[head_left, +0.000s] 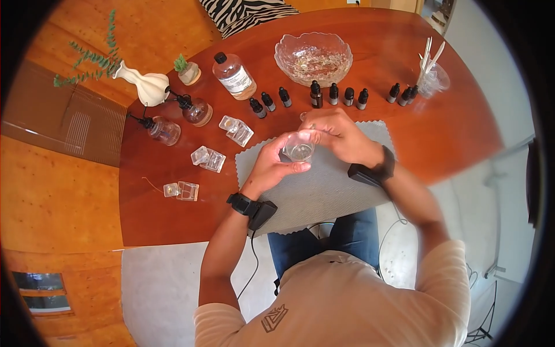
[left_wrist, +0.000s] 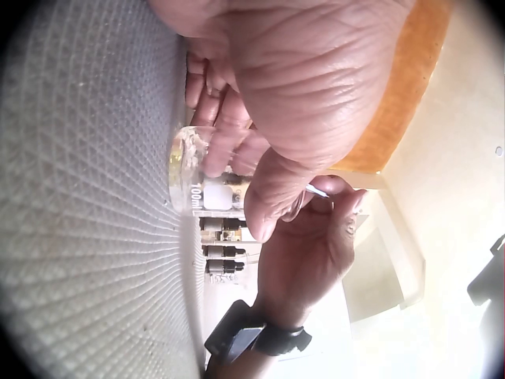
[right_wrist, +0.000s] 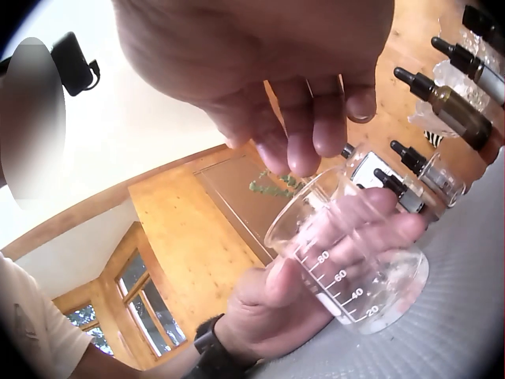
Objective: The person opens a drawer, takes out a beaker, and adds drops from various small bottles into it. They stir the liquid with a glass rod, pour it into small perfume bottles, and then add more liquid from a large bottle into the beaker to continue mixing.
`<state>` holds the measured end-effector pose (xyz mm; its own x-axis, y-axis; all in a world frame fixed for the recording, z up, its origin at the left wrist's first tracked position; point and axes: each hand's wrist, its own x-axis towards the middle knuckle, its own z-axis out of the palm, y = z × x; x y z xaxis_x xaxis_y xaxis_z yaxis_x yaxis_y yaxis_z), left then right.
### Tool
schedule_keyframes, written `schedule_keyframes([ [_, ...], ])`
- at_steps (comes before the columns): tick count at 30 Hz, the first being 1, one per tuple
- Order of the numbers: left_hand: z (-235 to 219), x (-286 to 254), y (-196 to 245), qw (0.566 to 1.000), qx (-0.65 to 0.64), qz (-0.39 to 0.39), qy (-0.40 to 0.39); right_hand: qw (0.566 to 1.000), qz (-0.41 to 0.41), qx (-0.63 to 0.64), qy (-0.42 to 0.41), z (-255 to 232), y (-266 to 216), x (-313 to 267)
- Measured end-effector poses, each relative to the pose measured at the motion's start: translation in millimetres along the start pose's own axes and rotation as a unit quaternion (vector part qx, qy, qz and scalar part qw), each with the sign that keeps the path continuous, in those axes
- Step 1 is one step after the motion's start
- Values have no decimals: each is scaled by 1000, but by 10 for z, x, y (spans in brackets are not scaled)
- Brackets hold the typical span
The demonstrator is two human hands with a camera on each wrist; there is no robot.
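A clear beaker (head_left: 300, 152) with white volume marks is gripped by my left hand (head_left: 267, 166) above the grey mat (head_left: 324, 191). In the right wrist view the beaker (right_wrist: 359, 288) tilts, with thumb and fingers on opposite sides of its wall. Over its rim is my right hand (head_left: 342, 137), fingers curled. The left wrist view shows a thin pale rod-like piece (left_wrist: 317, 191) pinched between the right thumb and fingers; its lower end is hard to make out. Whether the beaker holds liquid, I cannot tell.
Several dark dropper bottles (head_left: 316, 95) stand beyond the mat, before a glass bowl (head_left: 313, 75). A large labelled bottle (head_left: 236, 80), spray bottles (head_left: 196, 111), square glass bottles (head_left: 237, 131) and a white vase (head_left: 149, 88) are at left. White sticks (head_left: 428, 58) stand at right.
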<state>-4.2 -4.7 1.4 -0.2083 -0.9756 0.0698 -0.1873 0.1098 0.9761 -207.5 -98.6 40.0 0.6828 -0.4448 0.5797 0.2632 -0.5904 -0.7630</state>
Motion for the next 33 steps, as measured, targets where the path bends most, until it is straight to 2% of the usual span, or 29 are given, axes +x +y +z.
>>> schedule_keyframes([
  [2, -5, -4, -13, 1000, 7, 0, 1, 999, 10, -41, 7, -89, -12, 2],
  [5, 10, -14, -3, 1000, -6, 1, 11, 987, 153, 29, -44, -157, -69, -6],
  [8, -15, 2, -40, 1000, 5, 10, -5, 989, 124, 56, -53, -40, -29, -11],
  [11, -9, -10, 6, 1000, -2, -7, 3, 1000, 15, 2, 5, 49, -21, 5],
  [14, -5, -10, -13, 1000, -4, 4, 3, 993, 107, -26, -30, -170, -38, -9],
  [17, -4, -9, -51, 1000, -5, 7, 8, 987, 137, 59, -57, -108, -132, 20],
  [20, -13, -14, -30, 1000, -3, 1, 6, 1000, 12, -13, -16, 49, -50, 27],
  [23, -20, -1, -62, 1000, 8, 0, 1, 996, 65, -63, 10, -50, -120, 22],
  [26, -9, 3, -106, 999, 18, 29, 12, 987, 150, 28, -49, -127, -145, 9],
  [30, -12, -11, -14, 1000, -3, -1, -2, 1000, 18, -8, -20, 70, -85, 35],
  [33, -5, -19, -12, 1000, -13, -3, 3, 995, 62, -73, 27, -30, -111, 14],
])
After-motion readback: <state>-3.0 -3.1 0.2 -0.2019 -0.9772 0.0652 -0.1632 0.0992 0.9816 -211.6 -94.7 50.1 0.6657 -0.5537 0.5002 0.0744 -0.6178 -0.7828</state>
